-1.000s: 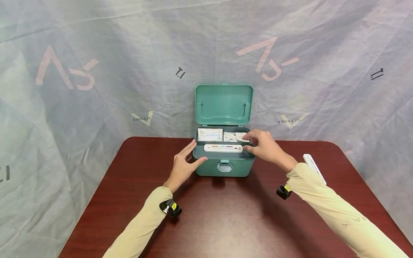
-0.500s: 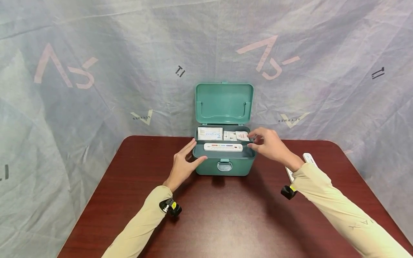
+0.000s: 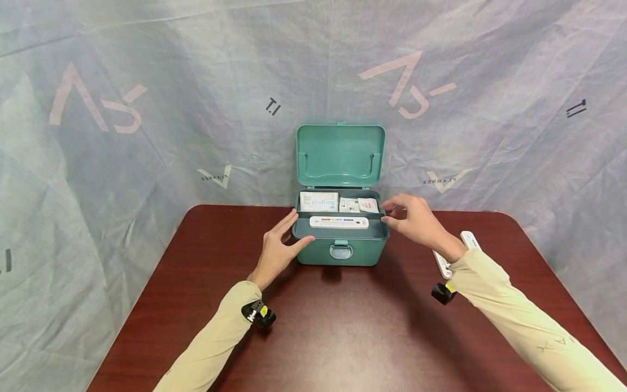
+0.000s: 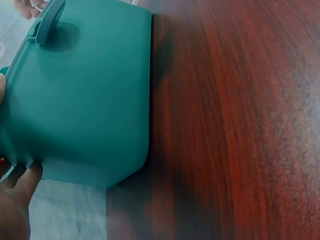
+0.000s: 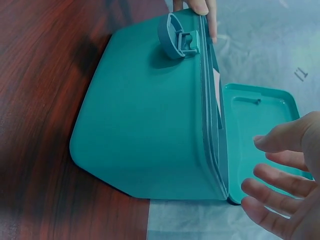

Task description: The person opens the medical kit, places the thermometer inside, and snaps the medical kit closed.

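Observation:
A teal first-aid style box (image 3: pixel 313 253) stands on the table with its lid (image 3: pixel 340 158) raised. Its grey tray holds a white packet printed "Surgical" (image 3: pixel 318 201), small white packets (image 3: pixel 368 205) and, in the front part, a white strip with coloured marks (image 3: pixel 339 222). My left hand (image 3: pixel 276 253) touches the box's left side with straight fingers, its thumb at the front rim. At the right rim hovers my right hand (image 3: pixel 415 223), thumb and fingers apart. The right wrist view shows that right hand (image 5: pixel 295 185) with relaxed fingers and nothing in its grasp.
Two long white pieces, one a printed white strip (image 3: pixel 469 239) and one a second white strip (image 3: pixel 442 265), lie on the table right of the box, partly behind my right forearm. A grey printed cloth (image 3: pixel 245 136) hangs behind the dark red table (image 3: pixel 343 326).
My right hand has drawn back to the right, from over the small packets to the box's right rim. My left hand stays at the box's left side.

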Demonstrator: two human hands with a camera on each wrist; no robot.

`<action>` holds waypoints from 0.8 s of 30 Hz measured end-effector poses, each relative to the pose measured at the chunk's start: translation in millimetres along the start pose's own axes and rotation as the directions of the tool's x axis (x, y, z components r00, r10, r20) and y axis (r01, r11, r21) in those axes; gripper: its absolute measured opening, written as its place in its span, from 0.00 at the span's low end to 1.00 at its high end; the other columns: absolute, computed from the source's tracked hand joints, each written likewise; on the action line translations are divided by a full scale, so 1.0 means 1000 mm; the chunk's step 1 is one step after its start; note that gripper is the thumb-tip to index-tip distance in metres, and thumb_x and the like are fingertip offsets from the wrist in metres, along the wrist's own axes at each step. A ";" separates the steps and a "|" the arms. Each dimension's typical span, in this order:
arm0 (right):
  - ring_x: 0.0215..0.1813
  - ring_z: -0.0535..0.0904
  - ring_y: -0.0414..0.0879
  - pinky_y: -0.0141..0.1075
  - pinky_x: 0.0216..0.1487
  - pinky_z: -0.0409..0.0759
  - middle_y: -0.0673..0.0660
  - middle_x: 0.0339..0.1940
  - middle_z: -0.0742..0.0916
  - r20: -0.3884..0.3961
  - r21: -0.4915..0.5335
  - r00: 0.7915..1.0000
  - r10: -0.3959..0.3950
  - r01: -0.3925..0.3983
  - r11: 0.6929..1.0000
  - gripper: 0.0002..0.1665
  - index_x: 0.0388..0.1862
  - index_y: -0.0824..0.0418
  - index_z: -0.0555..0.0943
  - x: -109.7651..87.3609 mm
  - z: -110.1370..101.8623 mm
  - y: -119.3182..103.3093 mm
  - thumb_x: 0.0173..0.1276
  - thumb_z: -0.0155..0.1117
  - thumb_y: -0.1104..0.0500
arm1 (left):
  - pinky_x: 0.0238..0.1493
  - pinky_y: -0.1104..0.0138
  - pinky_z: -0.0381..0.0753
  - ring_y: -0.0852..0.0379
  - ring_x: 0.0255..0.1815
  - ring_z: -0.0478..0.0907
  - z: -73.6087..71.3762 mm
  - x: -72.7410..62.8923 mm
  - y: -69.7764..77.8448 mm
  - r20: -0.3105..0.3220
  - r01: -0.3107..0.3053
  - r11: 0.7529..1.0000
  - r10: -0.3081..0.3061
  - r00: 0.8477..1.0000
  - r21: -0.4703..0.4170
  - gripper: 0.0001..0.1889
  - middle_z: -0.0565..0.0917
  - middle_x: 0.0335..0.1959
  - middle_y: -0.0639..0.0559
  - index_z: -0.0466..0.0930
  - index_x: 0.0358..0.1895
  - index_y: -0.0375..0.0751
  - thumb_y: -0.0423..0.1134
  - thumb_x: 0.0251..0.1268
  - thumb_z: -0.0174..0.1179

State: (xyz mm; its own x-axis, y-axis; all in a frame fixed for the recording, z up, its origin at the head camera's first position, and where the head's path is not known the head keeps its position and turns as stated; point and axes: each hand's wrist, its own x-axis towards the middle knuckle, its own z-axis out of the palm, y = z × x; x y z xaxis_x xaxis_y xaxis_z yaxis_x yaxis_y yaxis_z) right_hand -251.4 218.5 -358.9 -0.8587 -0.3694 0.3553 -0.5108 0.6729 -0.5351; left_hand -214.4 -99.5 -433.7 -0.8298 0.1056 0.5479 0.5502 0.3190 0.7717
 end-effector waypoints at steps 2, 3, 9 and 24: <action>0.37 0.81 0.50 0.47 0.40 0.79 0.62 0.40 0.85 -0.005 -0.004 1.000 0.002 -0.002 1.000 0.13 0.43 0.64 0.83 -0.001 0.000 0.001 0.58 0.68 0.66 | 0.55 0.46 0.73 0.41 0.66 0.65 0.000 0.000 0.000 -0.002 -0.001 1.000 0.001 1.000 -0.002 0.35 0.69 0.66 0.38 0.68 0.64 0.30 0.36 0.53 0.71; 0.37 0.81 0.49 0.48 0.40 0.79 0.62 0.40 0.85 -0.006 -0.002 1.000 0.005 -0.006 1.000 0.12 0.43 0.64 0.83 -0.002 -0.001 0.002 0.58 0.68 0.66 | 0.55 0.45 0.73 0.41 0.66 0.65 0.000 0.000 0.000 -0.002 -0.002 1.000 0.002 1.000 -0.003 0.35 0.69 0.65 0.37 0.68 0.64 0.29 0.36 0.53 0.71; 0.38 0.81 0.51 0.51 0.42 0.80 0.63 0.41 0.84 -0.002 0.037 1.000 0.021 -0.021 0.999 0.13 0.44 0.66 0.82 -0.003 -0.002 0.005 0.59 0.66 0.67 | 0.55 0.47 0.73 0.41 0.67 0.64 0.000 0.001 -0.003 0.005 0.000 1.000 0.000 1.000 -0.001 0.36 0.68 0.66 0.34 0.68 0.64 0.28 0.37 0.53 0.71; 0.37 0.81 0.49 0.47 0.40 0.77 0.59 0.38 0.86 -0.057 0.023 0.998 0.037 -0.036 0.999 0.13 0.44 0.66 0.83 -0.013 -0.005 0.013 0.59 0.67 0.66 | 0.56 0.48 0.73 0.42 0.66 0.66 0.001 0.001 -0.002 0.000 0.009 1.000 -0.009 1.000 0.011 0.35 0.69 0.65 0.35 0.69 0.64 0.30 0.34 0.52 0.71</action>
State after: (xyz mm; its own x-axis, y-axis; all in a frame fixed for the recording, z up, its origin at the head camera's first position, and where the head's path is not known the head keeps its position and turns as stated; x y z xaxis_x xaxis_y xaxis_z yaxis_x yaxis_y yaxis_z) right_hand -246.7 235.0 -367.0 -0.8734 -0.3071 0.3779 -0.4803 0.6708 -0.5650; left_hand -216.6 -99.1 -434.6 -0.8349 0.1024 0.5408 0.5414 0.3304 0.7731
